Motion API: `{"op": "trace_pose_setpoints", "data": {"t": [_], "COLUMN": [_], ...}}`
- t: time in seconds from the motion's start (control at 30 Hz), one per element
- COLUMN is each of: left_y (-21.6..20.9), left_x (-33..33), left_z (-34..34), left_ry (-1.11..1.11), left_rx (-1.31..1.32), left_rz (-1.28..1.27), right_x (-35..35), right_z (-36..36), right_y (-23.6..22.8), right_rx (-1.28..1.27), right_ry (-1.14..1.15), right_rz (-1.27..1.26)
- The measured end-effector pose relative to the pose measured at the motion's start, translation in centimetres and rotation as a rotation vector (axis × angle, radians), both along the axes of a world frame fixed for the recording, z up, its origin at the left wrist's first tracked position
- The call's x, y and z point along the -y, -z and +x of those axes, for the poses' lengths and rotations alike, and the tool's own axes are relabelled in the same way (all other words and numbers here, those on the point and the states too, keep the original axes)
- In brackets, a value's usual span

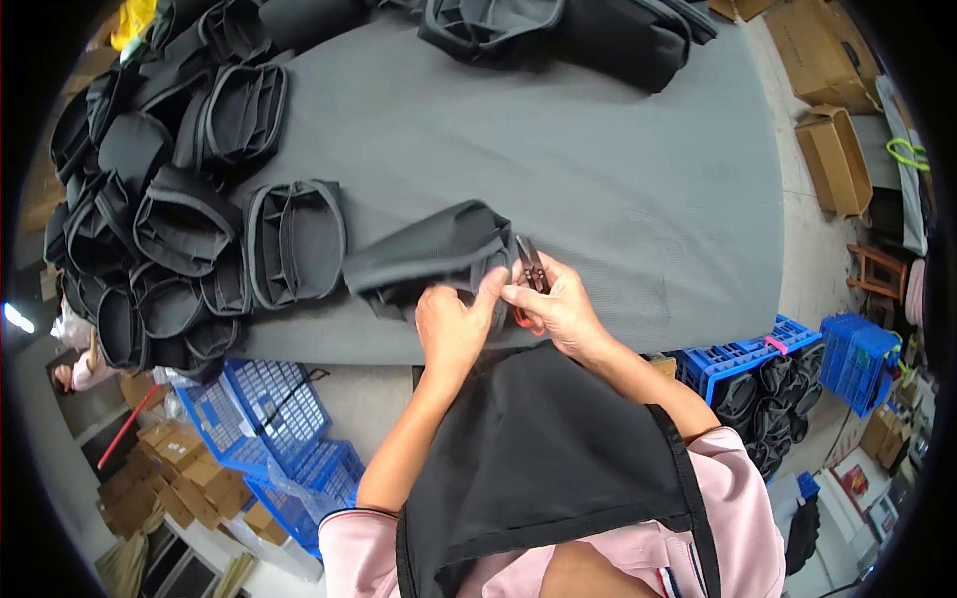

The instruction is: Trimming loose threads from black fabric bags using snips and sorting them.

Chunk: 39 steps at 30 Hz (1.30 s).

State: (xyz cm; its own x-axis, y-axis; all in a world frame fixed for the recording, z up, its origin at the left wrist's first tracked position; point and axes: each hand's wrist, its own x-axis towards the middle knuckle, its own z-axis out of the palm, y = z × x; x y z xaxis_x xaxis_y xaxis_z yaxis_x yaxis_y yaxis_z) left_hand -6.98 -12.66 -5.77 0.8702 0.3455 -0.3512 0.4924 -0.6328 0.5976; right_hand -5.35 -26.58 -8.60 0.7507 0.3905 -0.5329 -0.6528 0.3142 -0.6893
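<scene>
A black fabric pouch point(429, 251) lies tilted on its side on the grey-covered table, slightly blurred. My left hand point(451, 324) is closed on its near edge, thumb pointing right. My right hand point(566, 311) holds a pair of thread snips point(533, 267), dark blades pointing up and away, with a red-orange handle loop showing below the palm. Both thumbs nearly meet at the pouch's right end. Whether a thread is pinched between them is too small to tell. Just left of the held pouch stands another open black pouch point(296, 244) with inner dividers.
Several similar black pouches point(184, 224) are heaped along the table's left side, with more black pouches point(493, 25) at the far edge. Blue plastic crates point(269, 409) stand below left; another blue crate point(743, 359) at right holds black pieces. Cardboard boxes point(832, 159) sit on the right floor.
</scene>
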Motion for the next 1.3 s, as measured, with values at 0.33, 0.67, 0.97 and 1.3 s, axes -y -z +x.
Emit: {"op": "trace_pose_setpoints", "data": {"t": [0.33,0.67,0.97,1.3], "left_y": [3.2,3.0,3.3,2.0], "left_x": [0.0,0.2,0.1,-0.2], "left_z": [1.0,1.0,0.8,1.6], "left_ry": [-0.077,-0.071,-0.055,-0.031], "left_rx": [0.421,0.330,0.341,0.170], "left_rz": [-0.121,-0.114,-0.090,-0.031], "right_x": [2.9,2.5,2.5,2.5], "right_z": [-1.9,-0.5,0.4,0.5], "right_y": [0.5,1.2,-1.0,-1.6], "right_rx": [0.439,0.494,0.988,0.577], "right_ry": [-0.132,-0.044,-0.216,-0.119], "right_rz": [-0.616,-0.536,-1.002,-0.761]}}
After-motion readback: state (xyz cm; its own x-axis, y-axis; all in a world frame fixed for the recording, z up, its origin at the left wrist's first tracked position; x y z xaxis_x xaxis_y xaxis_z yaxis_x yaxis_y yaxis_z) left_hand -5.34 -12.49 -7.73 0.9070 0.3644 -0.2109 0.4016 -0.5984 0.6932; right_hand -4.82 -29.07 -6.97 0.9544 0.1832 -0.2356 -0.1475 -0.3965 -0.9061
